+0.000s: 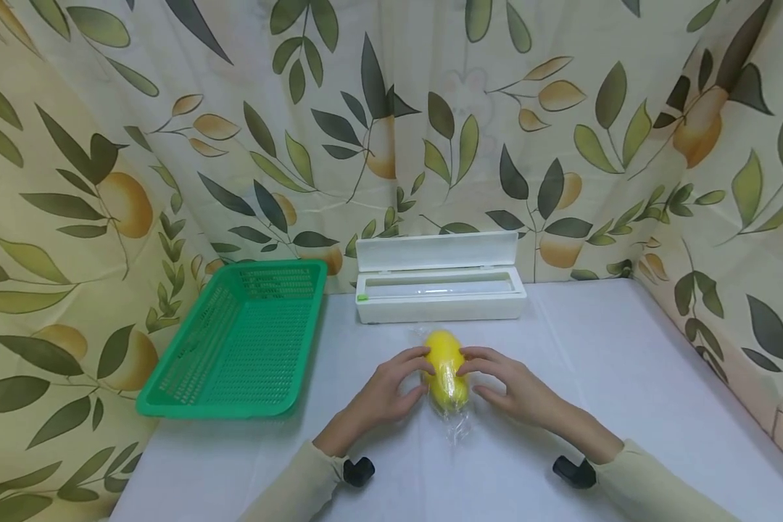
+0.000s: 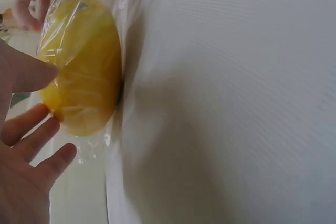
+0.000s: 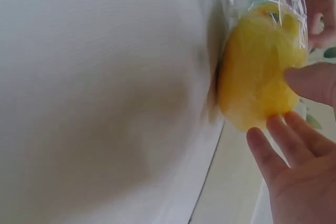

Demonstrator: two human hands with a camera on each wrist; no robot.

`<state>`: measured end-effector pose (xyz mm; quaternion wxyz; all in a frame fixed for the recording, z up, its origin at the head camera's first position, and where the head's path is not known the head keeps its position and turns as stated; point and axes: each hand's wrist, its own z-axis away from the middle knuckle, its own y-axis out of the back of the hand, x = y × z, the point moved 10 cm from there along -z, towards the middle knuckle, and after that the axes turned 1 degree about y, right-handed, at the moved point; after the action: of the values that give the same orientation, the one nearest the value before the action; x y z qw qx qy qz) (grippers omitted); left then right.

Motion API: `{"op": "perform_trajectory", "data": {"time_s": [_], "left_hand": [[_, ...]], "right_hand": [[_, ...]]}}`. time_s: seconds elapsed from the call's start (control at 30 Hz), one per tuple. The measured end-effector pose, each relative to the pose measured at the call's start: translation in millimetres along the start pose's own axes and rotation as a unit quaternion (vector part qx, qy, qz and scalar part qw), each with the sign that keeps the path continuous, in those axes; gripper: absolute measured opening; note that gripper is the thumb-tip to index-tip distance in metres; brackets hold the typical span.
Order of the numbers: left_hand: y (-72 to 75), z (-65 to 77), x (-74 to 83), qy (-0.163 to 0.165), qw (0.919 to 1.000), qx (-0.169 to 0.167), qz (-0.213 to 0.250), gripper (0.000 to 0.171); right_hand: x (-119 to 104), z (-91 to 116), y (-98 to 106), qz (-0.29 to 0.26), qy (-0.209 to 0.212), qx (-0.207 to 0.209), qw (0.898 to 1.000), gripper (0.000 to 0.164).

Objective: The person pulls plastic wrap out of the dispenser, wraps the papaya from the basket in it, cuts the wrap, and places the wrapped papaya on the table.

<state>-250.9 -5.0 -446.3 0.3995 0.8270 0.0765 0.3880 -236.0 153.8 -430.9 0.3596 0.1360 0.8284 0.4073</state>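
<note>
film-wrapped yellow fruit [image 1: 445,351] on the tabletop [image 1: 594,348], left hand [image 1: 391,386] and right hand [image 1: 515,386] touching its sides, fingers [image 2: 38,137] loosely spread, dark end spot [image 2: 83,5] only in wrist views, raised white lid [image 1: 437,252] only from the head

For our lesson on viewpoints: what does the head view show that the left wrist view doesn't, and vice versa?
Only the head view shows the green basket, sleeves and black wrist devices. Only the left wrist view shows a small dark mark on the yellow object. Both show that object in clear film, left hand, right hand, white tabletop and patterned curtain.
</note>
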Motion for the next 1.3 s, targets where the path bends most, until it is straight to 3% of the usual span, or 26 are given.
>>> {"op": "perform_trajectory", "data": {"time_s": [0.17,0.33,0.8,1.03,1.2,1.3], "left_hand": [[-7.6,10.2,1.4,-0.009,0.9984,-0.055,0.002,0.038],[-15.1,12.0,8.9,-0.033,0.9967,-0.074,-0.009,0.041],[-21.0,11.7,15.7,-0.032,0.9982,-0.036,-0.034,0.031],[-18.8,9.3,22.3,-0.034,0.9987,-0.019,-0.033,0.037],[-16.5,7.5,24.1,-0.035,0.9987,0.010,-0.036,0.025],[-15.1,6.5,21.9,-0.016,0.9991,0.021,-0.032,0.015]], "right_hand": [[-4,12,-16,-0.004,-0.010,-0.077,0.997,0.066],[-9,20,-27,0.002,-0.012,-0.120,0.993,0.071],[-16,16,-16,0.022,0.004,-0.034,0.999,0.034],[-24,8,-8,0.048,0.010,0.000,0.999,0.024],[-24,5,-8,0.046,-0.031,0.000,0.998,0.012],[-21,4,-9,0.032,-0.060,-0.005,0.998,0.010]]}}
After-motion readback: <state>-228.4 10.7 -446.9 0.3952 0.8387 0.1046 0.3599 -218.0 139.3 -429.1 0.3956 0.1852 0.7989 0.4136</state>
